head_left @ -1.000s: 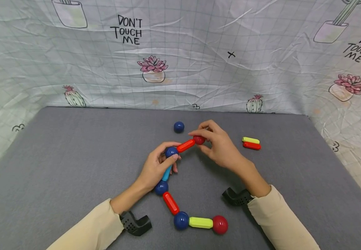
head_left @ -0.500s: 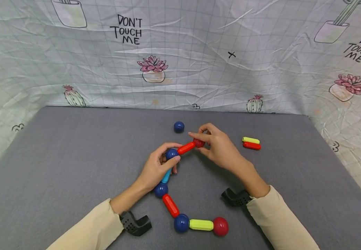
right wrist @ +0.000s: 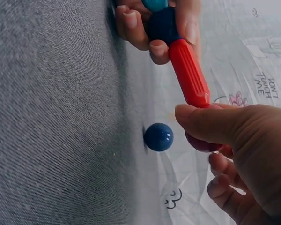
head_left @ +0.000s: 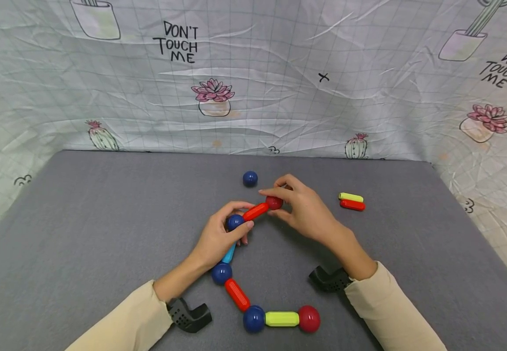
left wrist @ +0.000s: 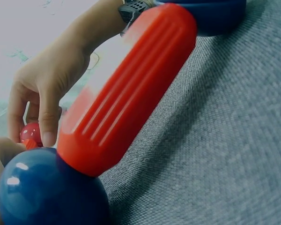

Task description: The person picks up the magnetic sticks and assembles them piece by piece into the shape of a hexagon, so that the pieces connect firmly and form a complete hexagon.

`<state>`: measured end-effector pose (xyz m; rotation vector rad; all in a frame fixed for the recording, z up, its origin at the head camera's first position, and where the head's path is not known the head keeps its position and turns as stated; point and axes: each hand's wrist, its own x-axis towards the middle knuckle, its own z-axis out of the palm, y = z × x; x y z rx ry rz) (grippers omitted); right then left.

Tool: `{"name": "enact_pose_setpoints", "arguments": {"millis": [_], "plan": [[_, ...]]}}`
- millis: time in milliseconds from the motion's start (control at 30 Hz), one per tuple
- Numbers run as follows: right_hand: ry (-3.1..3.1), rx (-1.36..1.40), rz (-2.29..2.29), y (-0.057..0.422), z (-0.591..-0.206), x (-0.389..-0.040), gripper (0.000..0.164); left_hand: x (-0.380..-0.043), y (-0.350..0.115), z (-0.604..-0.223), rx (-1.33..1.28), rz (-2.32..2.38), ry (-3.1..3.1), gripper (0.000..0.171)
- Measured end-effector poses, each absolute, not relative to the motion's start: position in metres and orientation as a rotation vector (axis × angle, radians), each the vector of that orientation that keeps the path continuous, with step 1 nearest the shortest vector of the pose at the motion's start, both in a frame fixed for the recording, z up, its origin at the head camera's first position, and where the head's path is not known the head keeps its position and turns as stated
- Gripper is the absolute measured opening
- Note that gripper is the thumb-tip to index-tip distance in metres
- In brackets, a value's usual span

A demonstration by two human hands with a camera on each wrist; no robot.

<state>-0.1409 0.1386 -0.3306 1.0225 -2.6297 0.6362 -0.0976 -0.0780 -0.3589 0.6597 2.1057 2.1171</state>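
The right hand (head_left: 307, 210) pinches a red ball (head_left: 274, 202) between thumb and fingers; the left hand (head_left: 217, 236) curls round a blue ball (head_left: 235, 222), a ribbed red rod (head_left: 255, 212) joining the two. This end has shifted slightly toward 7 o'clock, seemingly a small adjustment that keeps the ball-and-rod chain (head_left: 237, 294) linked. A loose navy ball (head_left: 250, 179) lies at the right hand's 10 o'clock. The backdrop cloth (head_left: 279, 112) reads "DON'T TOUCH ME".
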Motion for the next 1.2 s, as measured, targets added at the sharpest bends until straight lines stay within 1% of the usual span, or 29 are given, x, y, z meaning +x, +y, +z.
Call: {"name": "enact_pose_setpoints", "arguments": {"millis": [67, 267, 467, 767, 967, 1200], "plan": [[-2.631, 1.025, 0.651, 0.14, -0.33, -0.141, 0.046, -0.098, -0.078, -0.36, 0.648, 2.114, 2.113, 0.031], [-2.64, 1.056, 0.788, 0.15, -0.328, -0.142, 0.048, -0.107, -0.079, -0.381, 0.594, 2.11, 2.134, 0.033], [-2.631, 1.022, 0.887, 0.168, -0.324, -0.142, 0.052, -0.108, -0.08, -0.385, 0.576, 2.12, 2.146, 0.027], [-2.637, 0.98, 0.895, 0.189, -0.328, -0.139, 0.046, -0.108, -0.079, -0.385, 0.581, 2.15, 2.121, 0.025], [-2.618, 0.887, 0.817, 0.221, -0.329, -0.139, 0.042, -0.109, -0.08, -0.385, 0.565, 2.132, 2.132, 0.028], [-2.662, 0.714, 0.698, 0.265, -0.338, -0.134, 0.04, -0.107, -0.081, -0.384, 0.545, 2.132, 2.125, 0.027]]}}
